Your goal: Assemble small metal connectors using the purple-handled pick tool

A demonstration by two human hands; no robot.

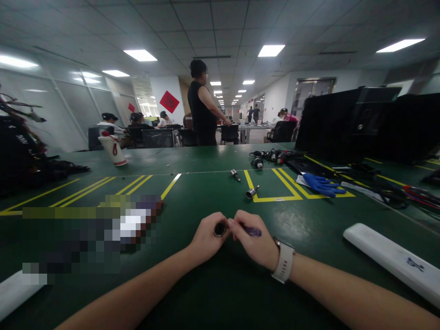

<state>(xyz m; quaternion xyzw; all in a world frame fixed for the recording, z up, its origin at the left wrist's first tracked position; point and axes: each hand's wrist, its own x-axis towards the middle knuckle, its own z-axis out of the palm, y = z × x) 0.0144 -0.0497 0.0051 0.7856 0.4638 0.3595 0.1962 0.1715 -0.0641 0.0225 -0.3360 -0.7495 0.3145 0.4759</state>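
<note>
My left hand [206, 238] is closed around a small round metal socket [219, 228], its open end facing me. My right hand [254, 240] is closed on a purple pen-like tool [252, 232], its tip at the socket's rim. A white watch [283, 265] sits on my right wrist. Both hands rest together on the green table [192, 192]. Two more metal sockets lie further out: one [252, 192] inside a yellow-taped box, one [235, 175] just behind it.
A blue glove [323, 184] and black monitors [347, 123] are at the right, a white bar [392, 259] at near right. A paper cup [113, 149] stands far left. Tools [271, 156] lie at the back. A person in black [202, 107] stands beyond the table; others sit.
</note>
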